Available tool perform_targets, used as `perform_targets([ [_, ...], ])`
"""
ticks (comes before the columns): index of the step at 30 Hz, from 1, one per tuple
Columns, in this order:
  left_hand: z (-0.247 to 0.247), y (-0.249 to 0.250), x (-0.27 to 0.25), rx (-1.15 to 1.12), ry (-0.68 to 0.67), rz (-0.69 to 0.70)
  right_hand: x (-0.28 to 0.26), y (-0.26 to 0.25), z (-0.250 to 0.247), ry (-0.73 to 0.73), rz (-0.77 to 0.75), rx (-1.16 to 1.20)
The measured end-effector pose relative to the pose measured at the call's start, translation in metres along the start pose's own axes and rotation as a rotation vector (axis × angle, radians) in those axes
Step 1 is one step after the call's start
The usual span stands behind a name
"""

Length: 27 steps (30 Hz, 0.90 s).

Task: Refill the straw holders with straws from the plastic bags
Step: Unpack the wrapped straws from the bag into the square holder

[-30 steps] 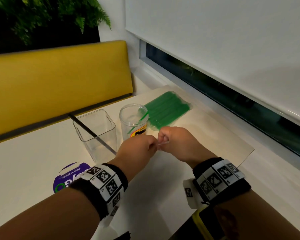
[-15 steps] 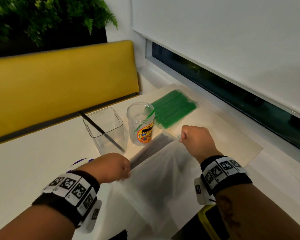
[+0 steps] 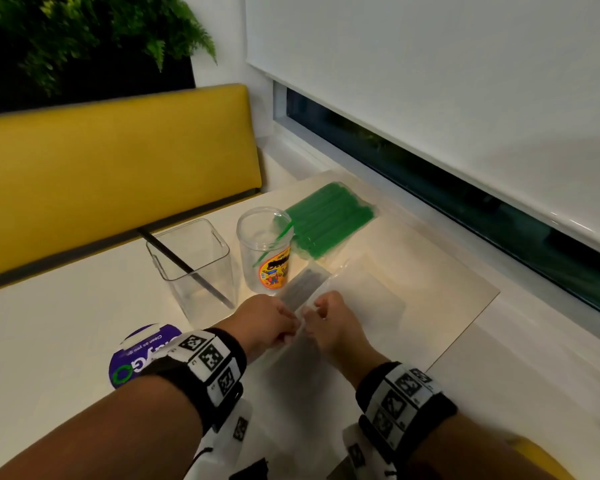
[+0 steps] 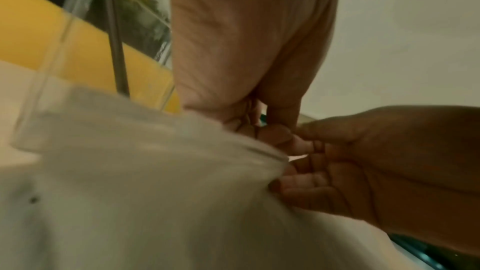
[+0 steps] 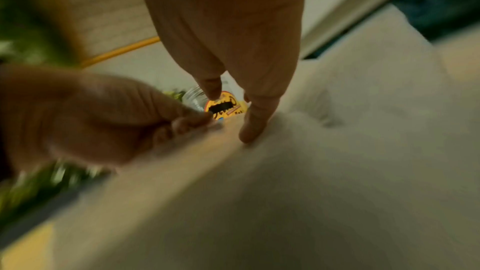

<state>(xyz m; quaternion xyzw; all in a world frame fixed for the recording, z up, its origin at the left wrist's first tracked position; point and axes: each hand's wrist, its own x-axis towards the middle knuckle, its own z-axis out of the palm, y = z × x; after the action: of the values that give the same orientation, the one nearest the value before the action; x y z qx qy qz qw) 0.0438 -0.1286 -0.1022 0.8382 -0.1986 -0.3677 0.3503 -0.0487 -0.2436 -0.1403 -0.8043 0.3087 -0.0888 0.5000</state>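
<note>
The left hand [image 3: 262, 323] and the right hand [image 3: 333, 323] are close together, almost touching. Between them both pinch the edge of a clear plastic bag [image 3: 326, 292] with curled fingers. The bag lies flat on the white table [image 3: 49, 323] and spreads from under the hands to beyond them, with dark straws [image 3: 302, 287] inside, just beyond the fingers. Beyond the left hand stands a square clear holder [image 3: 194, 268] with one black straw [image 3: 184, 266]. Beyond the gap between the hands stands a round clear cup [image 3: 265, 252] with one green straw [image 3: 272, 244]. Further beyond the right hand lies a bag of green straws [image 3: 329, 218].
</note>
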Motion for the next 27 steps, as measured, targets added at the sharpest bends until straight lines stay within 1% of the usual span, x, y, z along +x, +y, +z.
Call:
perform_targets([
  [1,0.002,0.000,0.002,0.002,-0.017,-0.015,0.000,-0.003,0.002,-0.006,0.162,0.175],
  [2,0.006,0.000,0.004,0.036,-0.035,-0.008,0.000,-0.005,0.004,0.000,0.266,0.321],
  [3,0.008,0.001,0.005,0.115,-0.053,0.014,0.004,-0.004,0.008,0.016,0.321,0.376],
  [5,0.014,0.000,0.007,0.295,-0.067,0.070,0.018,0.012,0.019,0.012,0.377,0.371],
  [6,0.015,-0.001,0.007,0.338,-0.043,0.098,0.028,0.027,0.027,0.008,0.398,0.335],
  [7,0.016,0.000,0.006,0.375,-0.034,0.108,0.030,0.027,0.029,0.012,0.411,0.318],
  [9,0.015,-0.002,0.007,0.430,0.020,0.138,0.015,0.001,0.021,0.062,0.407,0.426],
  [10,0.014,-0.002,0.008,0.410,0.086,0.164,0.006,-0.013,0.015,0.076,0.374,0.502],
  [12,0.008,0.001,0.007,0.195,0.248,0.141,0.002,-0.022,0.009,0.050,0.391,0.630],
  [13,0.006,0.000,0.009,0.100,0.258,0.082,0.000,-0.021,0.007,0.053,0.402,0.710],
  [14,0.006,0.001,0.008,0.027,0.233,0.037,0.001,-0.018,0.006,0.063,0.410,0.824],
  [16,0.003,0.002,0.010,-0.068,0.144,-0.035,0.000,-0.017,0.003,0.032,0.441,1.025],
  [18,-0.001,0.003,0.011,-0.219,0.078,-0.094,-0.001,-0.014,-0.006,0.057,0.453,1.074],
  [19,-0.005,0.004,0.014,-0.373,0.054,-0.140,-0.002,-0.009,-0.014,0.068,0.464,1.055],
  [20,-0.010,0.007,0.014,-0.573,0.048,-0.192,-0.005,0.000,-0.022,0.080,0.494,0.988],
  [21,-0.015,0.009,0.015,-0.748,0.062,-0.240,-0.008,0.010,-0.028,0.093,0.523,0.864],
  [22,-0.020,0.013,0.013,-0.909,0.056,-0.293,-0.014,0.016,-0.035,0.075,0.536,0.662],
  [23,-0.024,0.017,0.012,-1.056,0.042,-0.300,-0.020,0.020,-0.043,0.043,0.531,0.441],
  [24,-0.026,0.024,0.008,-1.068,0.019,-0.300,-0.025,0.021,-0.048,0.058,0.506,0.253],
  [25,-0.027,0.028,0.006,-1.038,-0.009,-0.283,-0.031,0.017,-0.053,0.124,0.418,0.116],
  [26,-0.027,0.034,0.001,-0.952,-0.015,-0.258,-0.037,0.009,-0.059,0.253,0.243,0.018],
  [27,-0.025,0.039,-0.001,-0.883,-0.002,-0.228,-0.043,-0.006,-0.065,0.403,-0.022,-0.054],
])
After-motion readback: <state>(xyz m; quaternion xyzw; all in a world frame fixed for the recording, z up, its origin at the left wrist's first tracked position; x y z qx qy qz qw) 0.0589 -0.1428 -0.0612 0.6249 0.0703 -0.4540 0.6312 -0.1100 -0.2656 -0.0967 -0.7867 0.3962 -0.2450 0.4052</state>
